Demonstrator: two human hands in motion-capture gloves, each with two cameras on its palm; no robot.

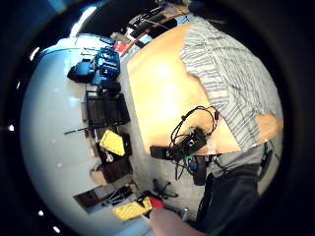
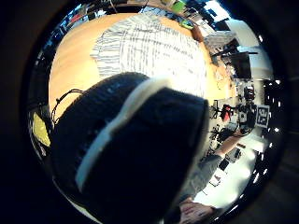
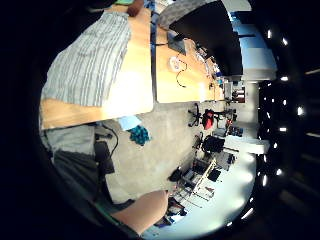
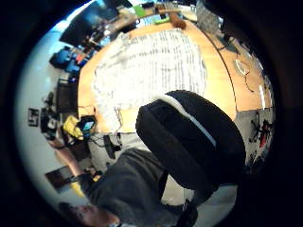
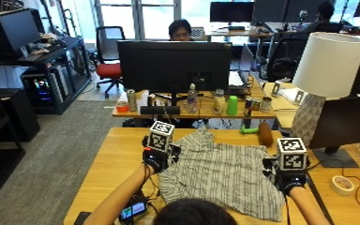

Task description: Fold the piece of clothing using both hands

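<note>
Nearest the camera is the top of the person's head, at the near edge of the wooden table point(image 5: 114, 154). At left, the left hand point(image 5: 155, 158) hovers by the left edge of the grey striped shirt point(image 5: 221, 176); whether its fingers are curled or holding cloth I cannot tell. The shirt lies spread in the middle of the table, rumpled toward its far left corner, its near hem at the table's near edge. At right, the right hand point(image 5: 287, 179) sits by the shirt's right edge, its fingers likewise hidden. If one hand lifts sooner than the other, the fold would likely skew, and the rumpled corner could bunch underneath.
</note>
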